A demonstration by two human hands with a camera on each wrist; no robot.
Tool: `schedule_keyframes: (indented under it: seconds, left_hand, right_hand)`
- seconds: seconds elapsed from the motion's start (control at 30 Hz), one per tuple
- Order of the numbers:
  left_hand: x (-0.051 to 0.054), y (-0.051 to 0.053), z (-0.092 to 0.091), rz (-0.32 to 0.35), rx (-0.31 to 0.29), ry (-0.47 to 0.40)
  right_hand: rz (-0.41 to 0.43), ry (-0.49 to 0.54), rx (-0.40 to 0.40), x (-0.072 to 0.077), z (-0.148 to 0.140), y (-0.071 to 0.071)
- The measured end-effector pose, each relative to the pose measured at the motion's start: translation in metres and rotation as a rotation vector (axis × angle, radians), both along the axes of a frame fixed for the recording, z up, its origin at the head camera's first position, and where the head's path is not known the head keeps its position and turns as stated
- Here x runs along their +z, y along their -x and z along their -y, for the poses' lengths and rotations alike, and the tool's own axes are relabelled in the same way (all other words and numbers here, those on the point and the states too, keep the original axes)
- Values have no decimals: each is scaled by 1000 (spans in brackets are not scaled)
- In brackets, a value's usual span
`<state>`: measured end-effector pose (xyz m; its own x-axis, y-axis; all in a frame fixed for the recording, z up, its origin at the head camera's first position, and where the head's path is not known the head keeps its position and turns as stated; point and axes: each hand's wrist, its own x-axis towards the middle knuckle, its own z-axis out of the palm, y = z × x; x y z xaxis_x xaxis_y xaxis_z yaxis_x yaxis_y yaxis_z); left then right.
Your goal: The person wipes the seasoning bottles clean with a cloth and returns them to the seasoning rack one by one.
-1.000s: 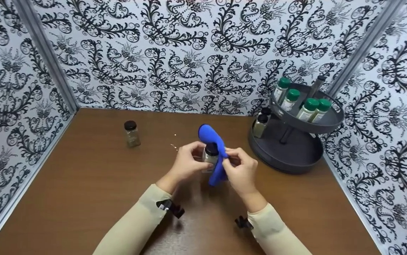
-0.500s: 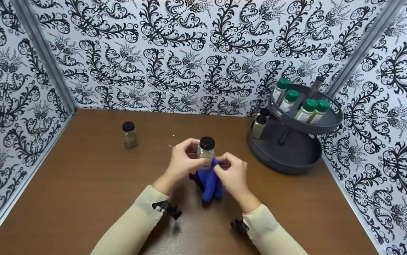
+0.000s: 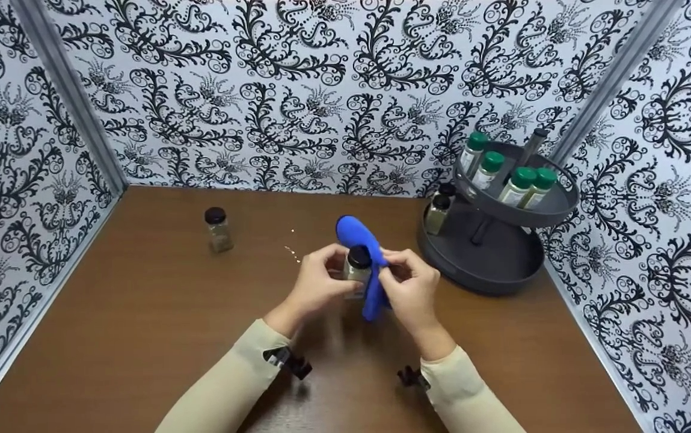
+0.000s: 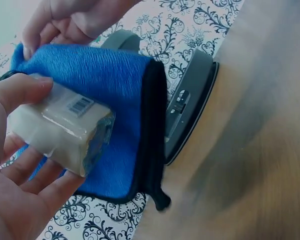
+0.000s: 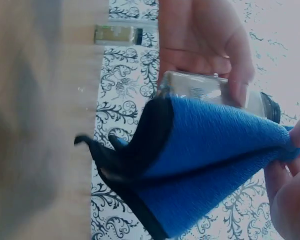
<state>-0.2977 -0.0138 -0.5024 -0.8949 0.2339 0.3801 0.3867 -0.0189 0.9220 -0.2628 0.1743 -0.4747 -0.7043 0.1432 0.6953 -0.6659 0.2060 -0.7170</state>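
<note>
My left hand (image 3: 321,278) grips a square glass spice jar (image 4: 65,127) with a black lid (image 3: 359,257), fingers on one side and thumb on the other. The jar holds a pale powder and bears a barcode label. My right hand (image 3: 410,288) pinches a blue cloth (image 5: 215,135) with black edging by one part. In the head view the cloth stands against the jar's right side, one end rising above the lid. The right wrist view has it hanging in a fold, covering part of the jar.
Back left on the wooden table (image 3: 159,300) stands another black-lidded spice jar (image 3: 219,231). White specks (image 3: 292,252) lie left of centre. A dark two-tier turntable (image 3: 483,264) stands at the right. Its upper tier carries several green-capped bottles (image 3: 516,187), its lower one black-lidded jars (image 3: 438,215).
Half a second ago the cloth hung low in front of the jar. Now it is back up along the jar's right side, much as one second ago. Both hands shifted slightly right.
</note>
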Motion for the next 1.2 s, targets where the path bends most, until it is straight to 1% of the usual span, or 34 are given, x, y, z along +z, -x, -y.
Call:
schedule_keyframes:
  seconds: [0.17, 0.33, 0.43, 0.53, 0.63, 0.73, 0.83, 0.9, 1.0, 1.07, 1.13, 1.2]
  left_hand:
    - [7, -1, 7, -2, 44, -42]
    - [13, 3, 12, -3, 82, -80]
    - [15, 4, 14, 9, 97, -95]
    - [15, 5, 14, 20, 98, -104]
    - [11, 6, 12, 23, 88, -98]
    - [5, 6, 9, 30, 45, -96]
    - [-2, 6, 4, 44, -2, -77]
    - [-5, 5, 1, 48, -25, -51]
    - [-9, 4, -3, 45, -36, -5]
    - [-9, 3, -4, 40, -33, 7]
    - [-8, 2, -4, 38, -25, 1]
    - [-6, 1, -3, 39, -12, -18]
  right_hand:
    - [87, -116, -36, -8, 4, 1]
    - [226, -223, -34, -21, 7, 7]
    - [291, -248, -15, -28, 7, 10]
    - [308, -234, -9, -29, 7, 12]
    - [290, -189, -10, -25, 7, 12]
    - [250, -105, -6, -18, 5, 11]
    - [167, -29, -6, -10, 2, 7]
    - [85, -13, -19, -5, -1, 4]
    - [-29, -46, -46, 0, -3, 0]
    - [-71, -89, -69, 1, -4, -1]
    - [-66, -121, -81, 1, -4, -1]
    - [-24, -150, -89, 0, -3, 0]
